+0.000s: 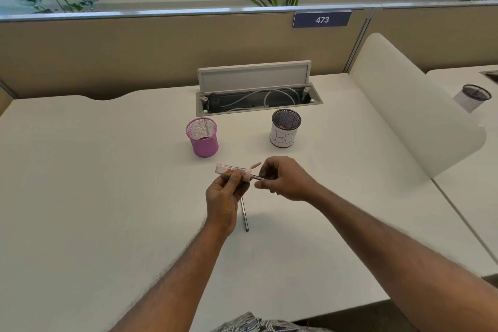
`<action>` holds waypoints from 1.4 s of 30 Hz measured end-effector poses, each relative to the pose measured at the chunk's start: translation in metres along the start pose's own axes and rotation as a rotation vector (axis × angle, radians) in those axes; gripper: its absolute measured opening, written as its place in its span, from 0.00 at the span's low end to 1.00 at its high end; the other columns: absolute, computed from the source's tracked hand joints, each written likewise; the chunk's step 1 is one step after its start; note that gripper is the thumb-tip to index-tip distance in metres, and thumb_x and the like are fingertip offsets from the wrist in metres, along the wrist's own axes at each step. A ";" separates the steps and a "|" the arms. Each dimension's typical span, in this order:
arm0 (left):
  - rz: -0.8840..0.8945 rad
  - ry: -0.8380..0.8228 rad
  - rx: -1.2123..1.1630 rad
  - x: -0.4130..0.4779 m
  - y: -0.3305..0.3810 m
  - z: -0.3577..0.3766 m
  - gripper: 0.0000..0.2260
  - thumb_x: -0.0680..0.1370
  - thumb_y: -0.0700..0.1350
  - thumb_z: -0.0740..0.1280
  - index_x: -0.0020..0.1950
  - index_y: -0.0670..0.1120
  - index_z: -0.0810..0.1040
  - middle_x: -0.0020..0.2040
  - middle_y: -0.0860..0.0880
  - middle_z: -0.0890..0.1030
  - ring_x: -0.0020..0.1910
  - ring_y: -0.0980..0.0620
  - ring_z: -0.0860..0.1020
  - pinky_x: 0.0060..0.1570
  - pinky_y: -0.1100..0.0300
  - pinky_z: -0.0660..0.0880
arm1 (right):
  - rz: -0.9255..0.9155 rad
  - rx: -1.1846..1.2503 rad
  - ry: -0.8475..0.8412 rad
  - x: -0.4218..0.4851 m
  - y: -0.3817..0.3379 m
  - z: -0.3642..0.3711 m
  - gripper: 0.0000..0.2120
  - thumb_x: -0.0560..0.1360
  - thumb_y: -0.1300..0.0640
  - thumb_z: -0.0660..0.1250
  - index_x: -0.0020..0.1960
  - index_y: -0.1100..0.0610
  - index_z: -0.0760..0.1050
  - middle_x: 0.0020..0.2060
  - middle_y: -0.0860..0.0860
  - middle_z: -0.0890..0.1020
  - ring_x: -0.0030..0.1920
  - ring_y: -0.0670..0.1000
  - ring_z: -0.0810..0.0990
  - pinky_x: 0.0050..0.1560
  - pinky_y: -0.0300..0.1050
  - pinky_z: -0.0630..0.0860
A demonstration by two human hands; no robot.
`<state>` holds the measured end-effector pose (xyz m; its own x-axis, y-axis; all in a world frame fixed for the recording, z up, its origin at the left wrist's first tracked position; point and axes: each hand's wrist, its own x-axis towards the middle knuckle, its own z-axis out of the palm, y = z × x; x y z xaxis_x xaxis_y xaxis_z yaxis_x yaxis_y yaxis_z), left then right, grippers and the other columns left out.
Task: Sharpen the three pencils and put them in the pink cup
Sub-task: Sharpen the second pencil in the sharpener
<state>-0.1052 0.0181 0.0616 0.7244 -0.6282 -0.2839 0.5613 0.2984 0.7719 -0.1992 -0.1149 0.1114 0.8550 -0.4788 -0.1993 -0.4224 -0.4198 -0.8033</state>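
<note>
Both hands work above the white desk (pixel 107 170): left hand (pixel 223 197) grips the clear pink sharpener (pixel 229 169), and right hand (pixel 285 178) pinches a pencil (pixel 258 177) whose tip goes into it. One more pencil (pixel 244 214) lies on the desk just under the left hand. Behind them stand the pink cup (pixel 202 137) and, to its right, a black mesh cup (pixel 285 128) with a paper label.
</note>
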 end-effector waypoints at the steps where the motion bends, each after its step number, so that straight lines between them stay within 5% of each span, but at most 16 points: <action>1: -0.001 0.008 -0.008 0.000 -0.001 0.000 0.06 0.79 0.38 0.64 0.48 0.39 0.81 0.40 0.45 0.84 0.43 0.51 0.83 0.48 0.58 0.80 | -0.058 -0.065 0.086 -0.002 0.001 0.003 0.11 0.69 0.58 0.77 0.37 0.53 0.74 0.29 0.44 0.78 0.28 0.43 0.74 0.31 0.40 0.71; 7: 0.016 0.013 -0.021 -0.001 0.000 0.001 0.07 0.79 0.39 0.65 0.45 0.40 0.82 0.41 0.45 0.85 0.45 0.50 0.83 0.46 0.60 0.80 | -0.535 -0.644 0.433 -0.013 0.007 0.013 0.08 0.75 0.54 0.70 0.42 0.59 0.80 0.35 0.51 0.81 0.33 0.57 0.77 0.28 0.47 0.72; 11: 0.011 0.044 -0.030 0.001 0.000 0.003 0.07 0.79 0.40 0.65 0.47 0.40 0.82 0.41 0.45 0.85 0.45 0.50 0.83 0.45 0.59 0.80 | -0.591 -0.626 0.392 -0.010 0.007 0.013 0.09 0.76 0.57 0.69 0.43 0.63 0.79 0.34 0.56 0.80 0.31 0.61 0.75 0.27 0.51 0.73; 15: 0.015 0.042 -0.017 0.003 0.002 0.005 0.07 0.79 0.39 0.65 0.49 0.38 0.81 0.42 0.45 0.85 0.44 0.51 0.83 0.45 0.60 0.80 | -0.453 -0.429 0.315 -0.005 0.003 0.010 0.11 0.75 0.57 0.70 0.39 0.64 0.79 0.31 0.57 0.80 0.30 0.60 0.75 0.31 0.51 0.72; 19: 0.034 -0.018 0.008 0.004 0.004 0.003 0.07 0.80 0.37 0.63 0.51 0.37 0.81 0.45 0.43 0.84 0.46 0.50 0.83 0.48 0.58 0.80 | -0.202 -0.082 0.140 -0.001 -0.004 0.002 0.11 0.74 0.57 0.71 0.33 0.56 0.79 0.25 0.50 0.79 0.23 0.44 0.69 0.26 0.39 0.66; 23: 0.028 -0.087 0.033 0.005 0.005 0.002 0.07 0.80 0.36 0.62 0.51 0.36 0.80 0.44 0.44 0.84 0.46 0.49 0.83 0.49 0.58 0.80 | 0.263 0.401 -0.196 0.004 -0.005 -0.011 0.09 0.76 0.57 0.70 0.41 0.63 0.80 0.26 0.51 0.76 0.21 0.45 0.63 0.21 0.37 0.56; 26: 0.026 -0.088 0.049 0.005 0.006 0.001 0.07 0.80 0.36 0.63 0.51 0.36 0.79 0.43 0.45 0.84 0.46 0.49 0.82 0.51 0.56 0.80 | 0.391 0.506 -0.328 0.005 -0.003 -0.016 0.10 0.77 0.56 0.69 0.44 0.63 0.80 0.28 0.51 0.75 0.22 0.44 0.62 0.22 0.35 0.56; 31: 0.032 -0.010 0.055 0.003 0.006 -0.002 0.07 0.80 0.37 0.64 0.53 0.34 0.79 0.43 0.43 0.84 0.45 0.49 0.82 0.51 0.56 0.81 | 0.131 0.351 -0.131 0.000 -0.002 -0.006 0.07 0.70 0.64 0.75 0.44 0.63 0.77 0.31 0.54 0.77 0.26 0.48 0.72 0.25 0.39 0.68; 37: 0.022 0.060 0.033 0.001 0.004 0.001 0.06 0.79 0.38 0.66 0.50 0.38 0.82 0.45 0.42 0.84 0.46 0.48 0.83 0.51 0.56 0.81 | -0.464 -0.525 0.411 -0.012 0.011 0.017 0.04 0.75 0.58 0.70 0.45 0.60 0.80 0.37 0.53 0.81 0.36 0.57 0.78 0.33 0.50 0.75; 42: 0.013 0.081 0.010 0.001 0.000 0.006 0.06 0.78 0.39 0.67 0.49 0.38 0.83 0.44 0.43 0.85 0.47 0.47 0.83 0.49 0.56 0.81 | -0.580 -0.663 0.429 -0.014 0.016 0.023 0.05 0.76 0.63 0.67 0.48 0.65 0.79 0.36 0.58 0.79 0.34 0.61 0.76 0.28 0.51 0.74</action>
<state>-0.1070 0.0134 0.0642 0.7620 -0.5636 -0.3190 0.5481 0.2989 0.7812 -0.2110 -0.0971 0.0886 0.8565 -0.2460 0.4538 -0.1667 -0.9639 -0.2078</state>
